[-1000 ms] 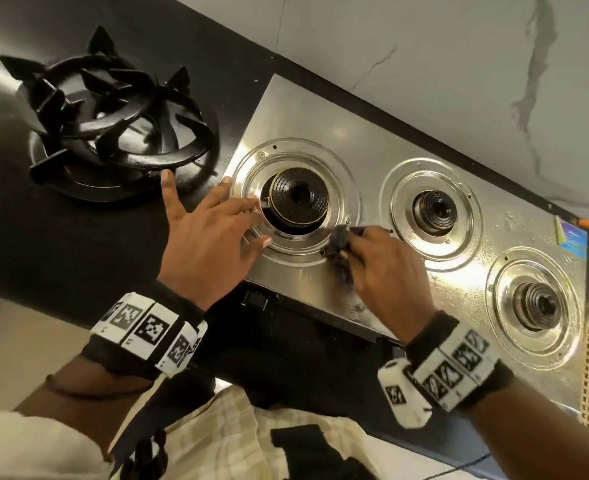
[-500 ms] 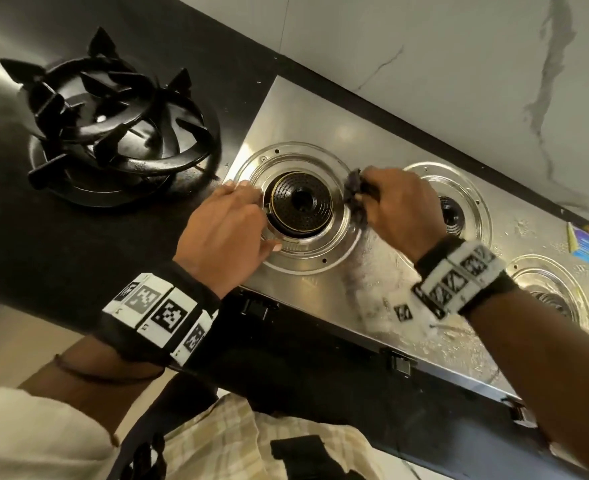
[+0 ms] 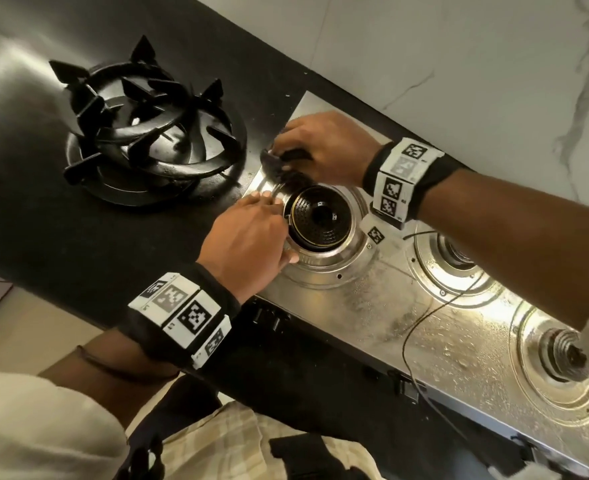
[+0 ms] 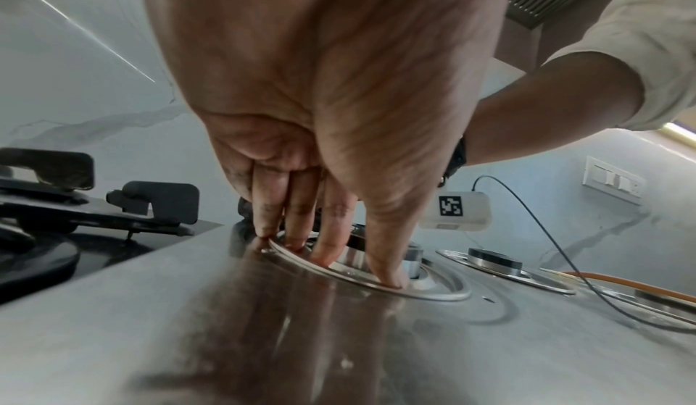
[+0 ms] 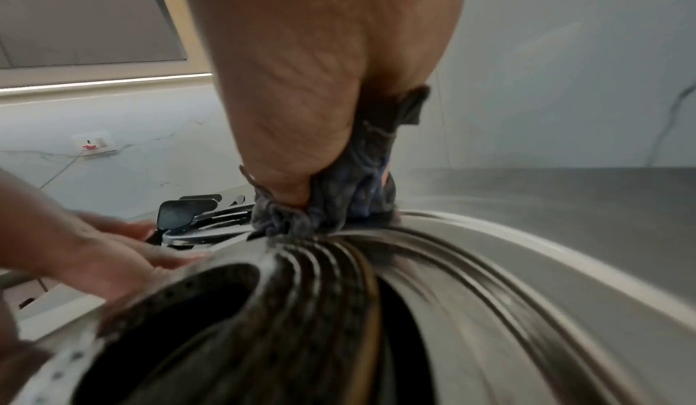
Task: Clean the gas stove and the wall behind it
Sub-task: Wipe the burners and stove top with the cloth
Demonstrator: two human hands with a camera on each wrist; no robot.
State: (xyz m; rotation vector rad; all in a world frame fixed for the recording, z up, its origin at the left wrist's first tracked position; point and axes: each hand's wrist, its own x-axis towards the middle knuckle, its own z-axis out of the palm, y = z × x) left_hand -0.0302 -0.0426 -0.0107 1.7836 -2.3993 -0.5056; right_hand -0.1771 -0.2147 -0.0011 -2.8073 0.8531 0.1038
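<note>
The steel gas stove [image 3: 383, 306] lies on a black counter, its pan supports removed. My right hand [image 3: 320, 147] grips a dark scrubbing cloth [image 3: 282, 168] and presses it on the far left rim of the left burner ring [image 3: 334, 268]. In the right wrist view the cloth [image 5: 339, 200] sits bunched under my fingers against the ring. My left hand [image 3: 248, 237] rests with straight fingers [image 4: 331, 242] on the near left rim of the same ring, beside the black burner head [image 3: 320, 216]. The marble wall [image 3: 459, 57] runs behind the stove.
Black pan supports [image 3: 147, 133] are stacked on the counter left of the stove. The middle burner [image 3: 455, 254] and right burner [image 3: 566, 355] are bare. A thin black cable [image 3: 421, 323] trails over the wet stove top. An orange gas hose [image 4: 621, 286] lies behind.
My right hand has swept the cloth from the front of the left burner, round its right side, to its far left rim. The left hand slid closer to the burner.
</note>
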